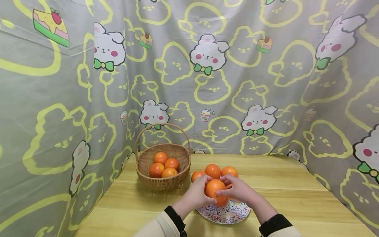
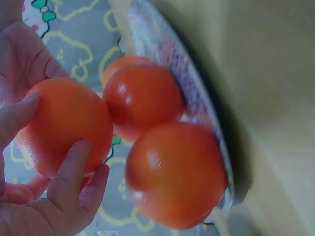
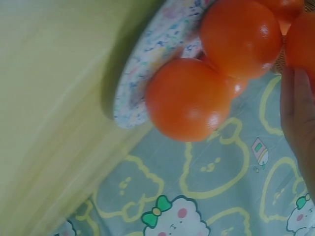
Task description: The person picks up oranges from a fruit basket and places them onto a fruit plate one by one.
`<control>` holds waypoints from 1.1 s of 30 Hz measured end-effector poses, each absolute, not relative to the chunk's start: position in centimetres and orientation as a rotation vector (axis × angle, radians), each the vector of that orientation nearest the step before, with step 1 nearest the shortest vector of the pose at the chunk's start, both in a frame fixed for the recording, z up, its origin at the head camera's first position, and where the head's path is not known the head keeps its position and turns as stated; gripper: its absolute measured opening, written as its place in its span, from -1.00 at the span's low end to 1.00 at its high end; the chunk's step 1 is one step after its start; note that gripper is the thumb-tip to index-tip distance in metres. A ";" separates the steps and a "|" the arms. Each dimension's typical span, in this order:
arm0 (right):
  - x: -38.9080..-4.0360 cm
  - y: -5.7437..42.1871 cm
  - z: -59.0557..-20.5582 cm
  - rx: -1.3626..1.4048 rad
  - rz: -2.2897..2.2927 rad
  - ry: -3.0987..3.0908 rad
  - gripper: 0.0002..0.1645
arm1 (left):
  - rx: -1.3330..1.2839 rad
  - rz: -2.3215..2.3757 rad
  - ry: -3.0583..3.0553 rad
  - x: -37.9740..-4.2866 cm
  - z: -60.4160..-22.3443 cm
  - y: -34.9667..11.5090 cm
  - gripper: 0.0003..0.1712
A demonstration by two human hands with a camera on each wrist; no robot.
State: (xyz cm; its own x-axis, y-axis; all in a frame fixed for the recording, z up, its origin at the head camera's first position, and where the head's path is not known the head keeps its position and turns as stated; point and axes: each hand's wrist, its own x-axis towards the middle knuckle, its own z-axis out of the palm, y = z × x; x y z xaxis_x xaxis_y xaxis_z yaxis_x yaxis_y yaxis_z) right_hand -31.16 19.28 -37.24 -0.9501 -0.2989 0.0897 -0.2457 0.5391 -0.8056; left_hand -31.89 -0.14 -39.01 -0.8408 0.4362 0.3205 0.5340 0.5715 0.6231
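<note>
Between both hands, above the plate, is an orange (image 1: 215, 187). My left hand (image 1: 199, 195) grips its left side, fingers and thumb spread round it. On the other side my right hand (image 1: 239, 189) holds it with thumb in front and fingers behind. The left wrist view shows the held orange (image 2: 69, 128) up close, raised beside the oranges on the plate. Under the hands lies a speckled multicoloured plate (image 1: 222, 215) with several oranges (image 1: 212, 171) on it, some partly hidden by the hands. In the right wrist view, straight fingers (image 3: 299, 101) lie against the held orange.
A wicker basket (image 1: 163, 185) with a tall handle stands left of the plate, with several oranges (image 1: 161, 158) inside. Both stand on a light wooden table (image 1: 284, 191). A grey patterned curtain (image 1: 177, 82) surrounds the table at the back and sides.
</note>
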 end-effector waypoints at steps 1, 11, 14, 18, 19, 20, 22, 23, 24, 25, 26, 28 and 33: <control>-31.1 19.4 -37.4 -0.486 -1.387 2.697 -0.41 | -0.827 -1.111 -2.675 -31.7 -39.2 -0.1 -0.29; -30.2 20.6 -39.3 -0.570 -1.391 2.598 -0.38 | -0.819 -1.016 -2.794 -30.4 -40.7 0.8 -0.24; -29.8 20.6 -40.2 -0.577 -1.391 2.595 -0.41 | -0.821 -1.008 -2.827 -30.1 -41.3 1.2 -0.20; -29.6 20.6 -41.2 -0.548 -1.381 2.614 -0.38 | -0.809 -0.955 -2.863 -29.8 -41.9 1.6 -0.16; -29.6 20.6 -41.4 -0.535 -1.374 2.622 -0.37 | -0.807 -0.921 -2.869 -29.8 -42.1 1.7 -0.16; -29.7 20.6 -41.6 -0.516 -1.366 2.626 -0.36 | -0.812 -0.889 -2.866 -29.8 -42.2 1.8 -0.17; -29.8 20.6 -41.8 -0.493 -1.350 2.642 -0.33 | -0.827 -0.825 -2.858 -29.7 -42.4 1.9 -0.18; -29.8 20.6 -41.9 -0.482 -1.346 2.645 -0.32 | -0.837 -0.793 -2.850 -29.7 -42.5 1.9 -0.18; -29.9 20.6 -42.0 -0.478 -1.340 2.650 -0.31 | -0.846 -0.757 -2.835 -29.7 -42.6 2.0 -0.18; -30.0 20.6 -42.0 -0.476 -1.336 2.654 -0.31 | -0.855 -0.730 -2.823 -29.7 -42.6 2.0 -0.19; -30.0 20.6 -42.1 -0.473 -1.334 2.655 -0.31 | -0.864 -0.709 -2.816 -29.7 -42.7 2.1 -0.20; -30.1 20.6 -42.2 -0.476 -1.342 2.662 -0.33 | -0.875 -0.661 -2.803 -29.6 -42.8 2.2 -0.21; -30.3 20.5 -42.4 -0.506 -1.333 2.697 -0.35 | -0.888 -0.596 -2.790 -29.7 -42.7 2.4 -0.22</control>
State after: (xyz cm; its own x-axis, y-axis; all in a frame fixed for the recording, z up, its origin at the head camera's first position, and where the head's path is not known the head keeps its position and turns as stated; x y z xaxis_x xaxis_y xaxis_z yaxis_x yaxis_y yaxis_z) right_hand -30.30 20.51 -42.41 -0.9409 -0.3324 0.0643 -0.2530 0.5640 -0.7860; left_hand -29.68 2.40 -42.71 -0.8127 0.5212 0.2606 0.5822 0.7453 0.3249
